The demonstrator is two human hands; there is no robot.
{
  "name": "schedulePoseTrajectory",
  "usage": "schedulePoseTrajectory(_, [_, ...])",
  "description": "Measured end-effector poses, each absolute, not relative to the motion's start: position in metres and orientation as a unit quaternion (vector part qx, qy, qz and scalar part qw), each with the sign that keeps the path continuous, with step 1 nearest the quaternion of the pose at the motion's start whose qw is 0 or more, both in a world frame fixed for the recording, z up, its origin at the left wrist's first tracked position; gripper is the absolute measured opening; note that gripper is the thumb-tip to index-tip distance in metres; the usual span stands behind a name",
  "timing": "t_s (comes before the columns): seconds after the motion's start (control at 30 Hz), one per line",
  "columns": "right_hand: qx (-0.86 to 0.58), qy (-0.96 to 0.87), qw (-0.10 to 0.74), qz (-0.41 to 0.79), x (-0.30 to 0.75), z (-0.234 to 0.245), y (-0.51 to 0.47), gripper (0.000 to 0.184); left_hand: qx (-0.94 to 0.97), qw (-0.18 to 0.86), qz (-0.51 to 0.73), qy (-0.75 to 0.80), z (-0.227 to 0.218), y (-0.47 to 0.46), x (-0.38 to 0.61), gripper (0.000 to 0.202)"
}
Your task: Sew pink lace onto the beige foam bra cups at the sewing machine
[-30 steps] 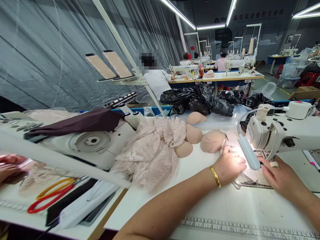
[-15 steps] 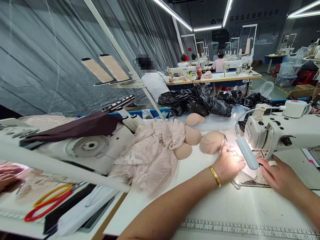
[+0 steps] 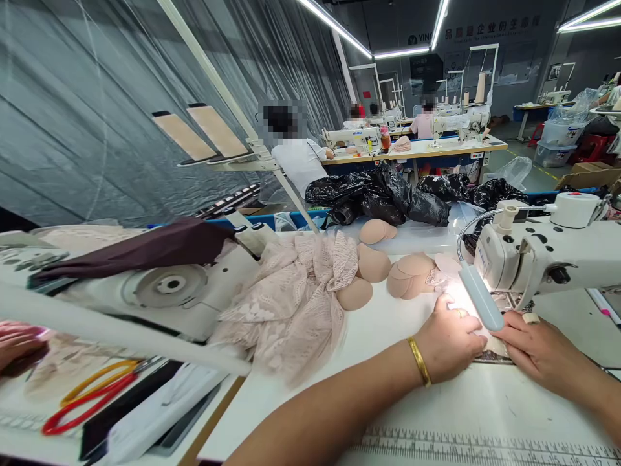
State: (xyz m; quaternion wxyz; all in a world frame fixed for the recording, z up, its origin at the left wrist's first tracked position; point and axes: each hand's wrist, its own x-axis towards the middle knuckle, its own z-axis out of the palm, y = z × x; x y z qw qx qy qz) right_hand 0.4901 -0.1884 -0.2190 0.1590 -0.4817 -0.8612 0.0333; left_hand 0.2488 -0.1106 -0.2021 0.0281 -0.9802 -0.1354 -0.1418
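Shifted since half a second ago: left hand [image 3: 449, 336], drawn slightly nearer along the tabletop [image 3: 466, 401], and right hand [image 3: 543, 343], with fingers now reaching in toward the tip of the lamp [image 3: 481, 298]. Lying under the fingertips, at the needle end of a white sewing machine [image 3: 504, 255]: pale fabric [image 3: 460, 298], brightly lit and partly covered by hands and lamp. Running aslant, as far as shows — from beside the stacked foam cups [image 3: 412, 268] at far left down to near right, with the long axis roughly along the line of the lamp. Cannot tell the exact ends or the upper face. On the left, a grip of bent fingers, close together, set down on the fabric from above; cannot tell pinching from pressing. On the right, a grip with fingers side by side, pointing left to the fabric's near-right part; again, cannot tell any clamping. Around the left wrist, a gold bangle [image 3: 418, 361]. Well to the left, past the cups, heaped lace [image 3: 295, 291]. Along the near edge, a printed ruler strip [image 3: 475, 448], lengthwise left to right.
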Motion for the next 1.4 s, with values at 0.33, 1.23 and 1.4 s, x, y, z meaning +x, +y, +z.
schedulePoseTrajectory(0.33, [-0.544, -0.82, 0.179, 0.008, 0.482, -0.228, -0.182, 0.034, -0.987, -0.018, -0.102, -0.124, -0.193, -0.075, 0.246, 0.022])
schedulePoseTrajectory(1.23, [-0.523, -0.825, 0.211, -0.032, 0.476, -0.221, -0.181, 0.023, -0.98, -0.002, -0.112, -0.165, -0.168, -0.106, 0.202, 0.009])
schedulePoseTrajectory(1.4, [-0.521, -0.827, 0.206, -0.027, 0.475, -0.219, -0.181, 0.024, -0.982, 0.015, -0.02, -0.189, -0.189, -0.119, 0.232, 0.007])
